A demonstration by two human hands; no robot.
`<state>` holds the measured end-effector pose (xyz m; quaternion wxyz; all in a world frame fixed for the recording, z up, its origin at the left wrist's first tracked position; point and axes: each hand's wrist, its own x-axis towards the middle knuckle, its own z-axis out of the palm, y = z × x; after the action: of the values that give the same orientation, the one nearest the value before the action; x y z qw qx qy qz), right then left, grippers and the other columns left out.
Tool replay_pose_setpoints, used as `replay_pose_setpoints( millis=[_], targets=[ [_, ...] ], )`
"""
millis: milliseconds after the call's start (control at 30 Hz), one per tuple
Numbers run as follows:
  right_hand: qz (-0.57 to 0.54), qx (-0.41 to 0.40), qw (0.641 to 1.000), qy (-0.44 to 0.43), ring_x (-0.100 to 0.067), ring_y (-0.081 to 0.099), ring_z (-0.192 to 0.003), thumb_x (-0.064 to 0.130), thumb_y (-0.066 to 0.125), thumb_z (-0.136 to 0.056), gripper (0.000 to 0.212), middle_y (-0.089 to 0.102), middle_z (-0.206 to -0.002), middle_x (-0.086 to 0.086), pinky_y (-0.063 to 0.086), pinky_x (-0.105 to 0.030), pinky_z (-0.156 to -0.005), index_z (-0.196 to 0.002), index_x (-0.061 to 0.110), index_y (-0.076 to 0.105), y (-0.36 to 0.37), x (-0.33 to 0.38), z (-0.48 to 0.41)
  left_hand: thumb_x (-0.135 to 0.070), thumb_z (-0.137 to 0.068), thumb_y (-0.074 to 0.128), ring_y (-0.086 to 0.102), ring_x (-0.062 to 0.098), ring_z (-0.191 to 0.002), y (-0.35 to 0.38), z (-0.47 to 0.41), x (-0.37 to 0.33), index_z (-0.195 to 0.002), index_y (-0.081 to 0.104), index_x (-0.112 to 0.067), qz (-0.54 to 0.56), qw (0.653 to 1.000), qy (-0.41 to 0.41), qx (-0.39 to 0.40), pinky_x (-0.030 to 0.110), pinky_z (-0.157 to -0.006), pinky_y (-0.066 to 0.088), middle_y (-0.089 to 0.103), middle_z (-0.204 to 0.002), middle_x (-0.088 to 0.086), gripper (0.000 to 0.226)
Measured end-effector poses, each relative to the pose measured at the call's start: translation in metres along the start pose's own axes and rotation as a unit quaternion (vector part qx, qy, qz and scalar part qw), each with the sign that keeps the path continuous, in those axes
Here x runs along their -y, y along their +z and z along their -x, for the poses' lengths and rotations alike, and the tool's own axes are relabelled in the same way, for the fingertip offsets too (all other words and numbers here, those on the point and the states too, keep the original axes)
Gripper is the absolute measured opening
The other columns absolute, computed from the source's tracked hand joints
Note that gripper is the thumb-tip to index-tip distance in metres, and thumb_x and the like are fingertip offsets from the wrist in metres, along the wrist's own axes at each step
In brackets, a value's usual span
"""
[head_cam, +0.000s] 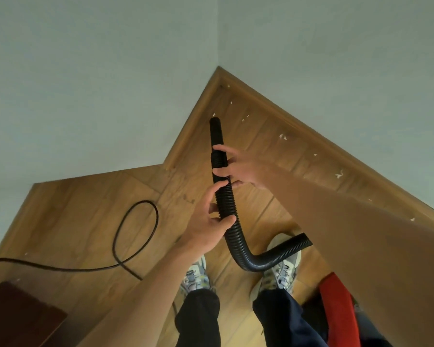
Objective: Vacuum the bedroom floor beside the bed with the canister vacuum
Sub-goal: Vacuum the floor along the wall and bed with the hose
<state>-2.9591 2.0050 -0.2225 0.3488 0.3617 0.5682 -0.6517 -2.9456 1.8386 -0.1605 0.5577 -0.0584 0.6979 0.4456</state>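
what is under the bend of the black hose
Under the hose bend lie the wooden floor and the right shoe. The right forearm covers where the hose leads.

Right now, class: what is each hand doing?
Left hand: grips the black hose, lower down.
Right hand: grips the hose near its smooth end.
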Motion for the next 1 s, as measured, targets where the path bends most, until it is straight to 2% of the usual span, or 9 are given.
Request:
replay_pose_setpoints(
  millis=[100,233,333,433,567,733,867,1000],
  targets=[
    [0.014,-0.003,1.000,0.006,-0.016,0.065,-0.096,0.017,0.067,-0.093,0.066,0.060,-0.120,0.000,0.055,-0.028,-0.068,-0.146,0.043,0.036,0.000,0.003,-0.013,0.003,-0.086,0.071,0.065,0.024,-0.110,-0.003,-0.012,0.000,-0.113,0.049,-0.067,0.001,1.000,0.002,-0.003,0.048,-0.087,0.059,0.061,-0.119,0.002,0.079],
    [0.015,-0.022,1.000,0.002,-0.015,0.066,-0.094,0.016,0.067,-0.093,0.065,0.061,-0.121,0.000,0.054,-0.025,-0.063,-0.146,0.042,0.038,-0.006,0.008,-0.023,0.003,-0.085,0.071,0.063,0.023,-0.112,-0.005,-0.029,-0.003,-0.123,0.049,-0.058,0.007,1.000,0.001,0.004,0.051,-0.089,0.058,0.060,-0.120,0.001,0.076],
    [-0.006,-0.049,0.999,-0.018,-0.012,0.066,-0.089,0.012,0.066,-0.093,0.066,0.061,-0.119,-0.002,0.052,-0.020,-0.055,-0.147,0.038,0.039,-0.013,0.012,-0.023,0.002,-0.085,0.071,0.064,0.024,-0.110,-0.005,-0.038,-0.008,-0.127,0.047,-0.056,0.004,1.000,0.010,0.006,0.049,-0.087,0.059,0.059,-0.120,-0.001,0.076],
    [-0.021,-0.071,0.996,-0.052,-0.016,0.066,-0.096,0.007,0.067,-0.091,0.067,0.060,-0.120,-0.005,0.055,-0.021,-0.057,-0.146,0.036,0.041,-0.018,0.018,-0.020,0.003,-0.086,0.070,0.066,0.025,-0.108,-0.006,-0.043,-0.015,-0.130,0.046,-0.055,0.003,0.999,0.028,0.019,0.045,-0.085,0.061,0.058,-0.121,0.000,0.076],
    [-0.043,-0.087,0.993,-0.072,-0.015,0.064,-0.094,0.004,0.066,-0.091,0.067,0.058,-0.119,-0.006,0.055,-0.019,-0.055,-0.147,0.033,0.041,-0.025,0.025,-0.016,0.005,-0.087,0.068,0.065,0.027,-0.110,-0.008,-0.046,-0.024,-0.129,0.046,-0.055,0.014,0.998,0.041,0.040,0.042,-0.084,0.062,0.055,-0.126,0.005,0.076],
    [-0.048,-0.094,0.993,-0.059,-0.015,0.064,-0.092,0.005,0.065,-0.092,0.067,0.057,-0.121,-0.007,0.054,-0.018,-0.051,-0.147,0.033,0.040,-0.030,0.024,-0.013,0.003,-0.087,0.069,0.064,0.027,-0.112,-0.006,-0.049,-0.027,-0.126,0.046,-0.060,0.003,0.998,0.044,0.051,0.042,-0.084,0.061,0.053,-0.130,0.004,0.077],
    [-0.031,-0.091,0.995,-0.029,-0.011,0.063,-0.089,0.008,0.065,-0.092,0.066,0.056,-0.119,-0.003,0.052,-0.017,-0.049,-0.147,0.035,0.040,-0.029,0.018,-0.012,0.000,-0.087,0.069,0.066,0.023,-0.109,-0.005,-0.046,-0.021,-0.125,0.044,-0.061,-0.009,0.998,0.035,0.060,0.031,-0.079,0.061,0.057,-0.126,0.002,0.076],
    [-0.014,-0.085,0.996,-0.005,-0.011,0.062,-0.089,0.011,0.065,-0.093,0.066,0.057,-0.119,-0.002,0.051,-0.017,-0.049,-0.148,0.037,0.038,-0.023,0.012,-0.014,0.000,-0.087,0.070,0.065,0.022,-0.110,-0.005,-0.042,-0.014,-0.127,0.045,-0.058,-0.012,0.998,0.016,0.058,0.040,-0.086,0.061,0.058,-0.122,0.002,0.075]
  ],
)
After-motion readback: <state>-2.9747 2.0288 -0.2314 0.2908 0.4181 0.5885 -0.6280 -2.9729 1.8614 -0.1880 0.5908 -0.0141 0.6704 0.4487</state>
